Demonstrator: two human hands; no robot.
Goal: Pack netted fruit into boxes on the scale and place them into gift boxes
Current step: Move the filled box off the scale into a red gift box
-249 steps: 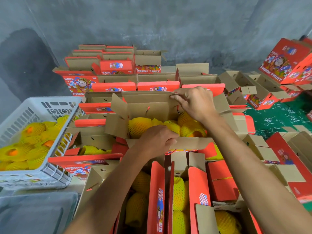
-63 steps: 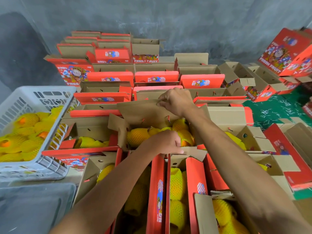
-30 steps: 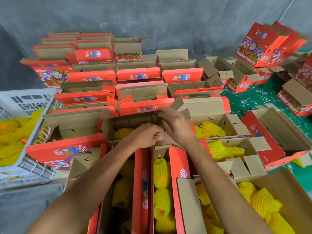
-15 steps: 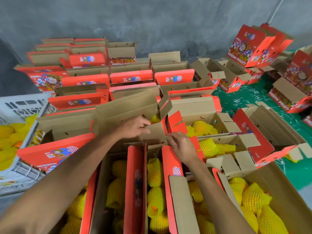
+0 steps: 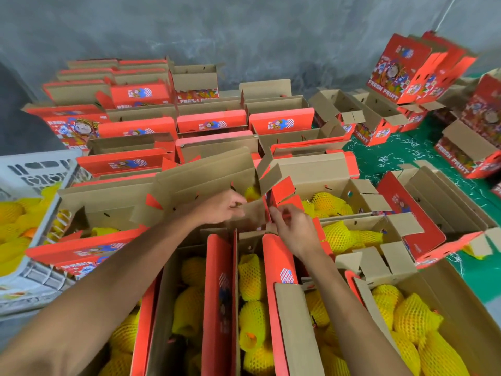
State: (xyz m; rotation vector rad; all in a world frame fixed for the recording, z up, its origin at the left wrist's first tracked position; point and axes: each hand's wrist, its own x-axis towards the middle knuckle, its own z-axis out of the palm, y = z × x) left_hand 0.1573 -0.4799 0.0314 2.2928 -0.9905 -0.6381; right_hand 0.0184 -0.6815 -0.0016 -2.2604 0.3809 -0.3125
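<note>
A: Left hand (image 5: 220,206)?
B: Fingers curled, pinching edge of brown flap (image 5: 253,213) on open gift box (image 5: 206,176). Netted fruit (image 5: 251,193) visible just beyond fingertips, inside that box.

A: Right hand (image 5: 294,229)?
B: Just right of left hand, nearly touching. Fingers curled round small red side flap (image 5: 283,192); exact contact hard to make out.

A: Nearer than the grip?
B: Open boxes with upright red flaps, packed with yellow netted fruit (image 5: 250,272).

A: Left of the grip?
B: White plastic crate (image 5: 40,169) holding more netted fruit.

A: Beyond and right?
B: Rows of open red boxes; green floor mat (image 5: 401,156) well to the right.
</note>
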